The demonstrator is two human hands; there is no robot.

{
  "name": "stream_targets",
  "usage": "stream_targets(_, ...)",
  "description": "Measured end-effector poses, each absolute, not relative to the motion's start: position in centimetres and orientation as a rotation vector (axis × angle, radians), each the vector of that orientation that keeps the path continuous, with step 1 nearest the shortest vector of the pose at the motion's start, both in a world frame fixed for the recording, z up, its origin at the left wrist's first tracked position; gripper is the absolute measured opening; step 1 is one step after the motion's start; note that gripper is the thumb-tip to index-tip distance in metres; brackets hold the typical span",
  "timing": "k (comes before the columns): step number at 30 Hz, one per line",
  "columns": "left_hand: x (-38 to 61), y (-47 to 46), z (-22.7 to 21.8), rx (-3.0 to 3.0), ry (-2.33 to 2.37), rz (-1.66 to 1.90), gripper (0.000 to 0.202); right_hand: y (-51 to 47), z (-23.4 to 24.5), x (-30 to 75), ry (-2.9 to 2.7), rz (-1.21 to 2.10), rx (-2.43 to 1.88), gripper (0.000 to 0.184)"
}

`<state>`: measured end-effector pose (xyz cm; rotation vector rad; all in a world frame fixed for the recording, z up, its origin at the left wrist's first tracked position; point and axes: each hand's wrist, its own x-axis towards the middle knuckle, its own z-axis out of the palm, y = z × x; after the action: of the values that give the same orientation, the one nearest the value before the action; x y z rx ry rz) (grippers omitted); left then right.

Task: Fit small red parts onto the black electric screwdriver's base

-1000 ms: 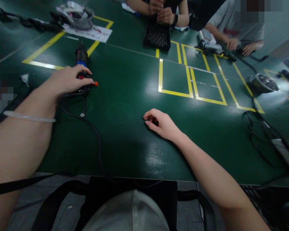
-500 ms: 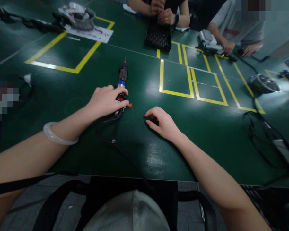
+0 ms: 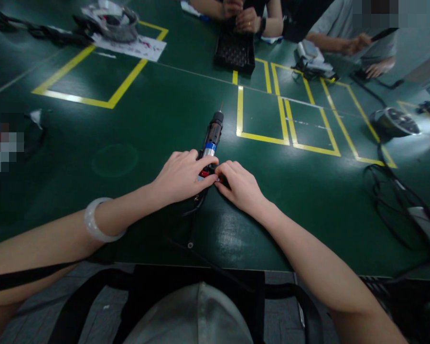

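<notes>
While our left hand (image 3: 181, 176) grasps the screwdriver (image 3: 212, 136) mid-frame, our right hand (image 3: 241, 188) curls at its side; whether that one grips anything, we cannot tell.

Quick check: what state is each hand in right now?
Left hand: closed, holding the electric screwdriver.
Right hand: curled at the screwdriver's side; whether it grips anything cannot be told.

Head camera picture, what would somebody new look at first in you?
Probably the dark tool with a blue band, near the middle, gripped by the left hand, with the right hand close at its side. Next might come the bright yellow tape outlines on the green table, beyond the hands to both sides, then the white bracelet on the left wrist.
</notes>
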<state>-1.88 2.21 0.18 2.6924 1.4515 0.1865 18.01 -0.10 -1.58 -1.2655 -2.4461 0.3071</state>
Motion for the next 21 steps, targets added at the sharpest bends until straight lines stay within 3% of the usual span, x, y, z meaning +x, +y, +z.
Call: stream_targets(21,-3.4,4.1,0.8,2.737,1.328,0.049,0.054,0.7,-0.6,19.8,-2.297,0.628,-1.124,0.010)
